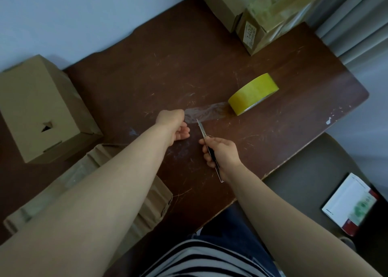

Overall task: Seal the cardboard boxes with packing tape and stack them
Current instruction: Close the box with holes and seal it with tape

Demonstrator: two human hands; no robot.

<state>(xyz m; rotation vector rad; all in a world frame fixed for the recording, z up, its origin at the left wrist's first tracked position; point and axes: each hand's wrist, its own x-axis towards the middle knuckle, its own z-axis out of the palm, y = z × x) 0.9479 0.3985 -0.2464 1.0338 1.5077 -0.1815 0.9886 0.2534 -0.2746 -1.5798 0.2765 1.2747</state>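
Observation:
A yellow roll of packing tape (253, 94) stands on the brown table (147, 67), with a clear strip of tape (207, 113) pulled out leftward from it. My left hand (174, 125) pinches the free end of that strip. In my right hand (220, 151) is a utility knife (210, 148), gripped by the handle, its blade tip touching the strip close to my left hand. A closed cardboard box (39, 109) sits at the left. Another box (100, 184) lies partly hidden under my left forearm.
Two taped boxes (264, 14) are stacked at the table's far right corner. A grey chair seat (310, 171) stands at the right, with a white and red package (350, 203) on it. A pale wall runs behind the table.

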